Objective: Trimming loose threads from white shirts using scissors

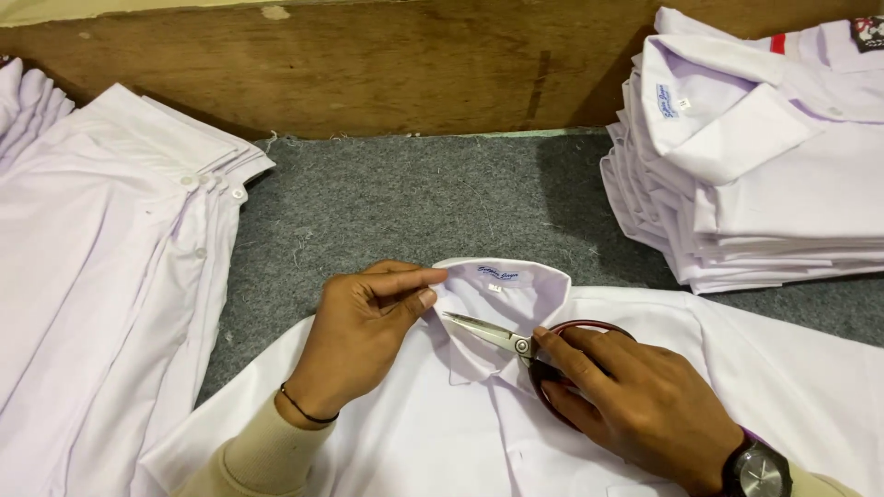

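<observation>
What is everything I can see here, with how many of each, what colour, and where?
Shirt: one, white, spread flat at bottom centre; its collar has a small label inside.
Scissors: one pair, silver blades, dark red handles, blades pointing at the collar.
Folded shirt stack: one pile, white, at right; exact count unclear.
Laid-out shirts: one layered pile, white, buttoned edges showing, at left; count unclear.
Table cover: one, grey felt-like cloth, under everything.
Wooden board: one, brown, along the back.
Wristwatch: one, dark, on the right wrist.
Wrist band: one, thin, black, on the left wrist.
Left hand: pinches the collar edge.
Right hand: holds the scissors.
</observation>
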